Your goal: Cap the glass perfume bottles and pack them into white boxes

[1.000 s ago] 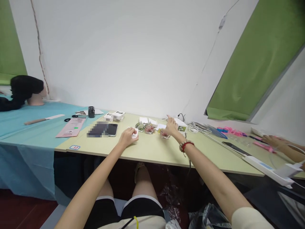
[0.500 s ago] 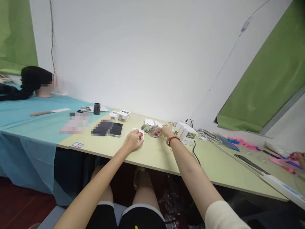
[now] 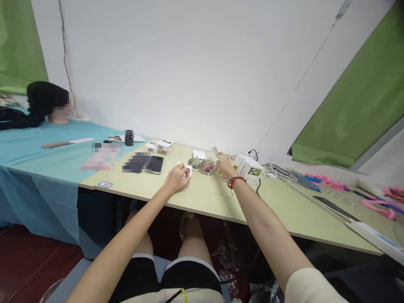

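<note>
My left hand [image 3: 177,177] is closed, fingers curled on a small white card with a pink patch [image 3: 189,169] on the table. Between the fingertips of my right hand [image 3: 224,164] is a small pale card [image 3: 215,150], tilted up at the back of the table; its face cannot be made out. Just left of that hand is a clear dish of reddish pieces [image 3: 207,167]. Beside it stands another dish, with green contents [image 3: 195,163]. White boxes [image 3: 248,167] stand right of my right hand, partly behind the wrist.
A phone [image 3: 154,164] and small white packs [image 3: 164,145] lie to the left. On the blue cloth [image 3: 104,126] are a knife [image 3: 67,143], a dark jar [image 3: 129,138] and a mannequin head [image 3: 52,101]. White cables [image 3: 270,171] and a power strip [image 3: 375,240] run along the right.
My right hand has risen slightly off the table, and the pale card now sticks up from its fingers. My left hand stays at the white card. The view has shifted slightly.
</note>
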### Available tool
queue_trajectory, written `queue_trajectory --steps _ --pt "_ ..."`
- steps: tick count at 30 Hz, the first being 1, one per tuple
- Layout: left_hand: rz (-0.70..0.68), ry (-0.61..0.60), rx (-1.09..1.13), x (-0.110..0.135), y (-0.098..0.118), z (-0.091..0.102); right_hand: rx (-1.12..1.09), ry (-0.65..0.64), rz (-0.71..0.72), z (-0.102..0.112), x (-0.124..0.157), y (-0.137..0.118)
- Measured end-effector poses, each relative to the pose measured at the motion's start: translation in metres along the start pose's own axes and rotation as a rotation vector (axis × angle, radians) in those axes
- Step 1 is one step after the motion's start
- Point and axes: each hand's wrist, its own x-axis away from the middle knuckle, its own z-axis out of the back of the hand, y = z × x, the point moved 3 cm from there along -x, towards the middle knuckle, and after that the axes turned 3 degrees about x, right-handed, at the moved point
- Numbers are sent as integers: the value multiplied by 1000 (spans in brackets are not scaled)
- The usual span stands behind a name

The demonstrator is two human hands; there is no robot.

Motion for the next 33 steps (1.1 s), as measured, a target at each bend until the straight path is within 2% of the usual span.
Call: queue_trajectory --steps 3,5,7,10,11,13,17,20,22,24,26,28,30,33 --pt "83 18 90 -2 -2 4 -219 252 -191 22 7 -12" --pt "190 47 195 -2 -5 7 -333 413 -204 35 27 -31" --pt "330 85 332 -1 -10 9 -415 457 -82 40 53 -57" --pt "482 151 487 0 -15 10 -479 359 275 34 87 -95" --pt "506 177 512 0 -16 10 -481 342 339 32 95 -104" --pt "530 230 543 0 -17 10 -503 338 372 29 104 -115" --pt "505 358 564 -1 -18 13 -640 340 286 33 108 -125" --pt "465 430 531 -2 -17 18 -770 390 131 40 112 -126" --pt "440 404 490 -2 -14 20 -873 444 -34 41 114 -123" --pt "415 322 461 0 -7 20 -983 425 -167 37 113 -119" --pt "370 202 454 3 3 17 -1102 335 -209 30 111 -117" --pt "286 103 441 6 16 12 -1209 255 -183 24 108 -117" --pt "193 93 397 8 29 7 -1265 231 -178 18 106 -116" --pt "162 152 322 3 43 -3 -1215 280 -311 13 106 -110"
